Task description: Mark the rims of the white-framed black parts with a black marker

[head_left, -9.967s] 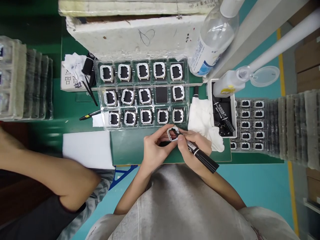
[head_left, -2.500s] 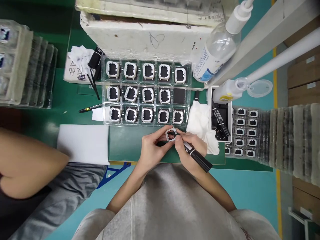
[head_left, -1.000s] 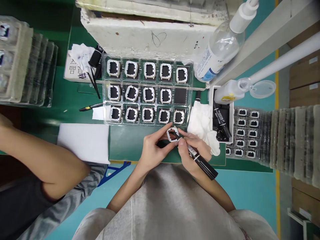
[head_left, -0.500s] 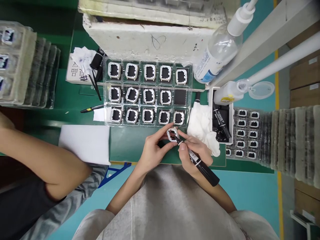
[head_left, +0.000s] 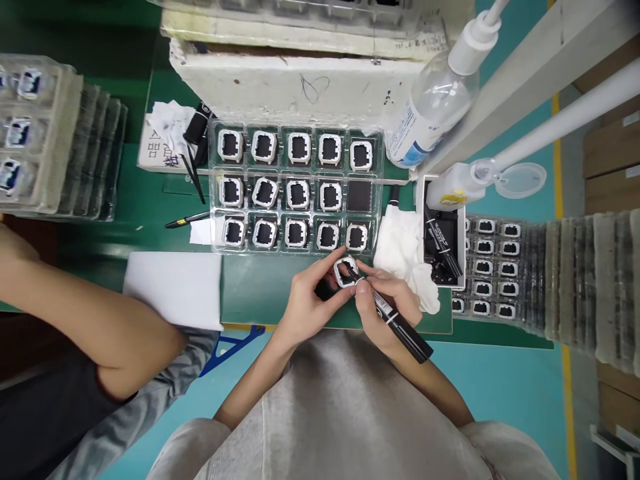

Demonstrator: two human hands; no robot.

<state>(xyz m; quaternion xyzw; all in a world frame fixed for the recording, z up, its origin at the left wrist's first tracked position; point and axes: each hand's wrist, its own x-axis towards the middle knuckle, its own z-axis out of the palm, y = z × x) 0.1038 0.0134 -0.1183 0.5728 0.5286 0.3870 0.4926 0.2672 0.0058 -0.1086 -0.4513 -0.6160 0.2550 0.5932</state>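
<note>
Between the thumb and fingers of my left hand (head_left: 307,300) is a small white square frame (head_left: 340,274) with a dark inside. My right hand (head_left: 383,303) grips a black marker (head_left: 407,338), its tip at the opening of the frame. Fingers of my right hand also touch or nearly touch the frame's right side. Just beyond my hands lies a clear plastic tray (head_left: 227,250) with rows of similar white frames. One compartment (head_left: 359,196) at the right of the middle row holds no frame.
A white cloth (head_left: 400,247) lies right of the tray, beside a box of markers (head_left: 463,233). Bottles (head_left: 425,127) stand behind. Stacked trays rise at both sides. A co-worker's arm (head_left: 100,313) is at the left, near a white pad (head_left: 173,287).
The marker's rear end has swung slightly up and left, and the frame has tilted a little in my left hand. The view has shifted slightly.
</note>
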